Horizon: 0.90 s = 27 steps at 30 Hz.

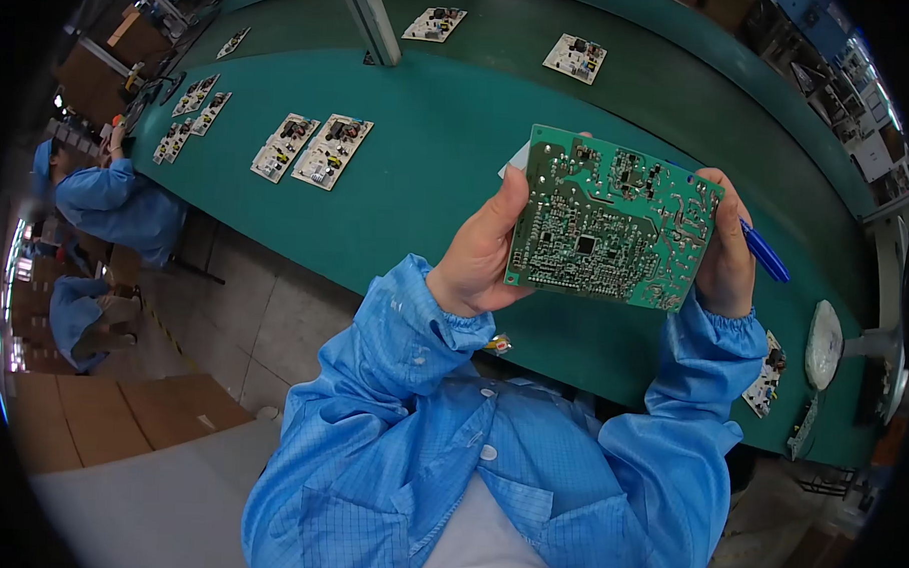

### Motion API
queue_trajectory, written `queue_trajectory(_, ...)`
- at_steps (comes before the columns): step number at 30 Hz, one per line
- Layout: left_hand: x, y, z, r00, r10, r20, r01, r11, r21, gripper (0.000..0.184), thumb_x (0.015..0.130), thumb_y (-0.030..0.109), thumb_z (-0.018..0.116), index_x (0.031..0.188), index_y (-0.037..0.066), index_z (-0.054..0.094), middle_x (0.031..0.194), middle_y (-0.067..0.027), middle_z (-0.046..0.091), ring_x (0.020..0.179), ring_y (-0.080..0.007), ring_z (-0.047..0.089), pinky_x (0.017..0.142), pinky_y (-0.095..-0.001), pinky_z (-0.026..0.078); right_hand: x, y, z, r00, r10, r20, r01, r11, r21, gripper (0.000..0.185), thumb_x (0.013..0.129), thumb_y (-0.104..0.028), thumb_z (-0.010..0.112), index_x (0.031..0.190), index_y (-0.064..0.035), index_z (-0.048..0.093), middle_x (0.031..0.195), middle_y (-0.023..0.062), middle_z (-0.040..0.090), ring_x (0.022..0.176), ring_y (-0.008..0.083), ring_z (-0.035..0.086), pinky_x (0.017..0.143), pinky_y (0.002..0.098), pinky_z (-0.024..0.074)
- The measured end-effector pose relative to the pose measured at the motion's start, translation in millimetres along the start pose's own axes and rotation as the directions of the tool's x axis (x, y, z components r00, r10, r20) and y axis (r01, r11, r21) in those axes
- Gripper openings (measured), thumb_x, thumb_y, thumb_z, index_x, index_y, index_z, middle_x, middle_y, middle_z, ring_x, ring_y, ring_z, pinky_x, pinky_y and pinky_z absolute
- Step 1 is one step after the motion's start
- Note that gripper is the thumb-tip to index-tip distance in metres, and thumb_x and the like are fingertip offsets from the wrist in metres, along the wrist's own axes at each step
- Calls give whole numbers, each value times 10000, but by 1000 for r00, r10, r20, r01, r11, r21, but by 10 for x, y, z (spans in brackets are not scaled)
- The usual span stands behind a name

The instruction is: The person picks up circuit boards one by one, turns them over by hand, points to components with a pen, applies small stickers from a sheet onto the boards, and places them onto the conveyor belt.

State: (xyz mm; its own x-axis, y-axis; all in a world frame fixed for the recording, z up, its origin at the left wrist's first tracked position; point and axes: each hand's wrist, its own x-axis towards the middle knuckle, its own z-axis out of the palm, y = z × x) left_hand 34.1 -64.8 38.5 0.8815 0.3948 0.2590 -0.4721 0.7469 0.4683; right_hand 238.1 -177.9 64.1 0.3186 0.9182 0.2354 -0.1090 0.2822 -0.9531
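Can read no text, label, brand, number or sign. Cannot decipher any marking on the green printed circuit board (632, 225) or its square black chip (585, 246), too fine to tell; nor on the circuit boards (332, 152) across the tabletop (430, 133), too small.

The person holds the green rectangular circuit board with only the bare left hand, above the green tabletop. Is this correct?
"Only" is wrong: in the head view, the bare left hand and bare right hand both hold the green circuit board above the tabletop.
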Motion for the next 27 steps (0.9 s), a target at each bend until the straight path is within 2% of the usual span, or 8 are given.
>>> queue_trajectory(1,3,2,4,999,28,16,-27,996,-84,602,939,470,342,1394,88,244,1325,-143,441,1179,-257,498,952,-427,461,32,9,9,1000,2,-11,-1,1000,24,481,913,-430,499,1093,15,461,928,55,590,836,95,555,748,225,427)
queue_trajectory(8,6,0,-30,1000,21,8,-20,999,-48,590,938,473,338,1375,82,272,1302,-139,467,1159,-251,515,941,-418,473,66,202,-45,999,-32,-9,32,991,131,492,909,-441,500,1101,10,458,941,65,595,850,111,567,755,247,450)
queue_trajectory(10,23,-28,-37,1000,6,-8,-6,999,-47,574,943,464,333,1365,77,289,1283,-135,486,1142,-240,531,933,-406,481,49,291,-136,997,-72,27,66,981,184,493,930,-437,449,1166,-6,418,1015,81,581,921,156,593,790,282,491)
queue_trajectory(14,49,-63,-120,1000,-11,15,12,998,-64,559,944,474,321,1336,76,332,1252,-122,515,1108,-231,557,907,-392,500,66,311,-232,996,-64,68,51,983,178,509,927,-453,444,1174,-8,417,1021,81,581,934,160,592,808,292,490)
queue_trajectory(15,61,-72,-149,1000,-12,6,13,998,-66,559,944,474,321,1336,76,332,1252,-122,515,1108,-231,557,907,-392,500,63,302,-227,996,-64,54,53,981,185,506,928,-454,440,1172,-10,424,1026,79,582,932,162,592,811,296,491)
queue_trajectory(17,74,-104,-209,995,-22,99,38,985,-169,638,932,556,249,1352,92,371,1265,-133,519,1123,-268,545,928,-435,473,32,306,-205,998,-53,37,44,979,198,504,930,-455,435,1171,-12,432,1030,78,582,930,163,593,814,301,492)
queue_trajectory(23,111,-117,-183,994,-14,110,37,977,-209,630,930,559,261,1308,88,437,1224,-133,554,1081,-268,575,885,-433,505,34,312,-167,997,-58,-43,66,972,226,500,936,-457,417,1173,-20,469,1084,86,588,954,174,598,827,310,496)
queue_trajectory(27,115,-109,-179,995,-29,95,50,972,-230,629,926,564,276,1292,87,460,1215,-133,561,1078,-275,577,886,-441,504,23,265,-77,996,-60,-69,73,974,214,534,920,-484,441,1125,6,494,1015,93,607,901,154,609,790,286,502)
